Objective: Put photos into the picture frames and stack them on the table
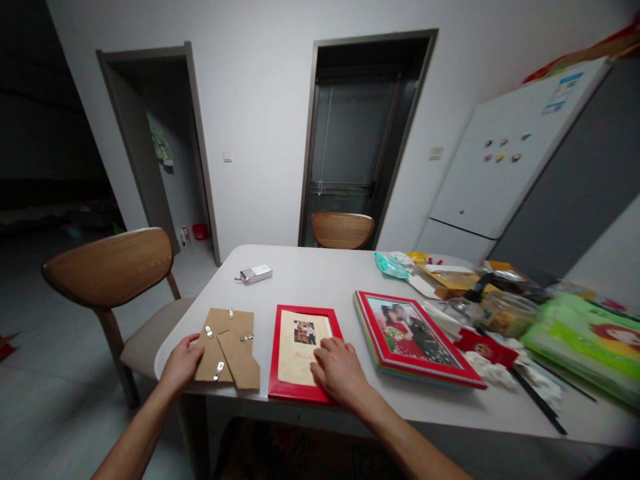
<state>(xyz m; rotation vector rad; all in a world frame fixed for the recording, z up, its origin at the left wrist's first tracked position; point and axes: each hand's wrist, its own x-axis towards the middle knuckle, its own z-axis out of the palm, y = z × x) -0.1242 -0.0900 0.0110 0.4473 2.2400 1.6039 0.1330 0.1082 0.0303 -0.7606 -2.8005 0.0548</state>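
My left hand (pixel 181 363) holds the left edge of a brown frame backing board (pixel 207 350), which lies on the table with metal clips and a stand flap facing up. Beside it lies a red picture frame (pixel 280 388). A cream paper sheet (pixel 295 365) with a small printed photo (pixel 305 332) lies within the frame. My right hand (pixel 340 370) is over the frame's right side, its bent fingers closed at the sheet's right part; the fingertips' contact is partly hidden. To the right, a red-bordered framed picture (pixel 410 333) tops a stack of frames.
A small silver-white box (pixel 256 274) sits farther back on the white table (pixel 320 277). At right are a glass jar (pixel 507 312), a green package (pixel 585 340), crumpled tissues (pixel 493 370) and a black strip (pixel 539 399). Wooden chairs (pixel 115 267) stand left and behind.
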